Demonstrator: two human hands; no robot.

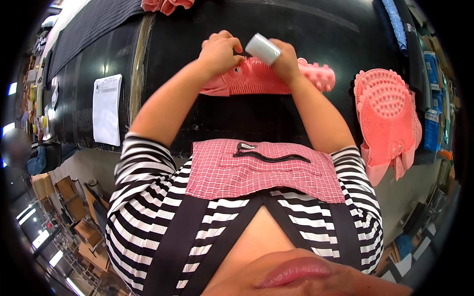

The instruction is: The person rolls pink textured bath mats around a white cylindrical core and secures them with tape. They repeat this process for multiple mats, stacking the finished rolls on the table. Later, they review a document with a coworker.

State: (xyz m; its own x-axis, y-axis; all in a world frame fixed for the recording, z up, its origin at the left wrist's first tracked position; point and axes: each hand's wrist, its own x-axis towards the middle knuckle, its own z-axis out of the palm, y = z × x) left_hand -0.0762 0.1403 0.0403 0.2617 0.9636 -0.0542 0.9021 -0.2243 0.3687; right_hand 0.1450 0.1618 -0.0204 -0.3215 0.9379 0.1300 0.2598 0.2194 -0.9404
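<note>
A pink rubber scrubber [266,81], covered in bristles and knobs, lies crosswise on the black table in front of me. My left hand [219,53] is over its left end, fingers bent and apart, with the thumb at its upper edge. Gripped in my right hand [285,64] is a glossy whitish roll [263,49] that looks like clear film or tape. It is tilted above the scrubber, and the right palm rests against the scrubber's upper side. Whether a strip of film runs from the roll cannot be made out.
Several stacked pink scrubbers [387,118] sit at the table's right edge. White printed sheets [107,109] lie to the left, beside a tape-like strip [140,64]. Dark ribbed matting [94,32] covers the far left, and another pink piece [167,5] lies at the far edge.
</note>
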